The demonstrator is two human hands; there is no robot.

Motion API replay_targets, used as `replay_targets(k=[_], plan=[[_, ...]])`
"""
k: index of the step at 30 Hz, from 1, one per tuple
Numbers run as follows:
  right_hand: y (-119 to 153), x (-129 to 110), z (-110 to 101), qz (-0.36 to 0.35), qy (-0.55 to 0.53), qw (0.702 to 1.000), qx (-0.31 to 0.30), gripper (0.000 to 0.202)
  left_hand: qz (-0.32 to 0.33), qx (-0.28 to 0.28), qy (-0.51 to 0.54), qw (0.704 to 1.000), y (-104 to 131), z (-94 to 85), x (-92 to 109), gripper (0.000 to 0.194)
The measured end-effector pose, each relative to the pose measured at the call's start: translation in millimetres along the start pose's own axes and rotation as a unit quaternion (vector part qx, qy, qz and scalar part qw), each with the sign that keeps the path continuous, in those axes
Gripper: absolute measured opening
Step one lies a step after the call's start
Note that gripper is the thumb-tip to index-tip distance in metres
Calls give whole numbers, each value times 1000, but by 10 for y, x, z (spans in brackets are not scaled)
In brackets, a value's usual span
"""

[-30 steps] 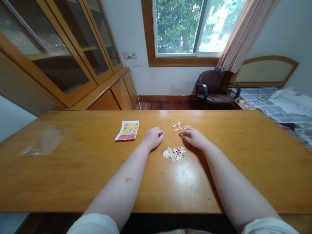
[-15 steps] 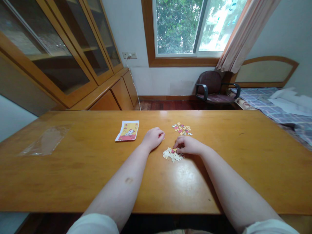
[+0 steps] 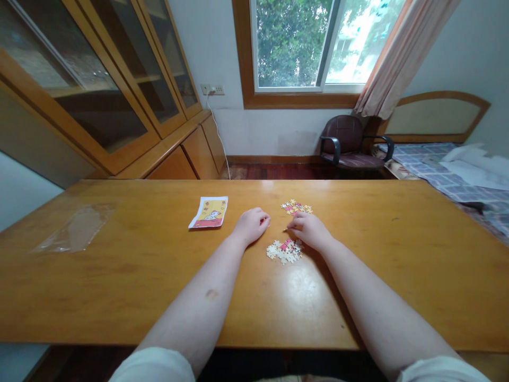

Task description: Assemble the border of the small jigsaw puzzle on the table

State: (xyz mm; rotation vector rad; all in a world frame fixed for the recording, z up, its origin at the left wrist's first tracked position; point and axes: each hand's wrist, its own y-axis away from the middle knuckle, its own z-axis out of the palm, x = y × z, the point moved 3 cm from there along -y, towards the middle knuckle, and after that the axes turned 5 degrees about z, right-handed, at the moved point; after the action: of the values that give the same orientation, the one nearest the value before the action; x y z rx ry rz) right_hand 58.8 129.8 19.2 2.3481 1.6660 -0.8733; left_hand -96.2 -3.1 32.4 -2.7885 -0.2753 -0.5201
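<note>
My right hand [image 3: 308,229] pinches a small puzzle piece [image 3: 285,230] at its fingertips, between two heaps of pieces. Nearer to me lies a heap of mostly pale puzzle pieces [image 3: 281,253], with a few pink ones on top. Beyond the hand, a heap of yellow, pink and white puzzle pieces [image 3: 296,206] is partly covered by it. My left hand [image 3: 252,224] rests curled on the table, left of both heaps; a bit of pink shows at its fingertips, too small to name. A picture card [image 3: 210,212] with a white animal on yellow and red lies left of it.
The wooden table [image 3: 119,297] stretches across the view. A clear plastic bag [image 3: 77,228] lies flat at its left. Behind stand a glass-doored cabinet [image 3: 119,79], a dark red armchair [image 3: 344,140] and a bed [image 3: 469,175] on the right.
My right hand has moved away from me, off the pale heap toward the coloured one, carrying a puzzle piece. Pink pieces on the near heap are now uncovered. My left hand stays put.
</note>
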Motion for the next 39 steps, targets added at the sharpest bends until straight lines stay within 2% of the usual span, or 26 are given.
replay_targets(k=[5,10,12,18,23,27,34,39], plan=[[-1,-7,28,-16,20,998,-61,17,5,-6,-6,1000,0,4,10,26],[-9,16,-80,62,35,997,-12,20,71,-43,18,996,18,9,115,28],[-10,21,-97,80,44,996,-12,20,103,-68,16,992,32,13,179,31],[-1,-11,-84,67,19,997,-43,21,131,-114,-19,985,61,25,271,39],[23,-39,-55,48,-30,993,-103,19,116,-103,-39,987,52,46,207,37],[43,-43,-43,53,-76,983,-155,18,71,-73,-59,993,30,34,124,31],[62,-40,-57,41,-99,976,-191,22,-19,-41,-100,994,8,-30,43,26],[55,-44,-53,36,-87,975,-203,21,-39,-23,-103,994,5,-30,20,26]])
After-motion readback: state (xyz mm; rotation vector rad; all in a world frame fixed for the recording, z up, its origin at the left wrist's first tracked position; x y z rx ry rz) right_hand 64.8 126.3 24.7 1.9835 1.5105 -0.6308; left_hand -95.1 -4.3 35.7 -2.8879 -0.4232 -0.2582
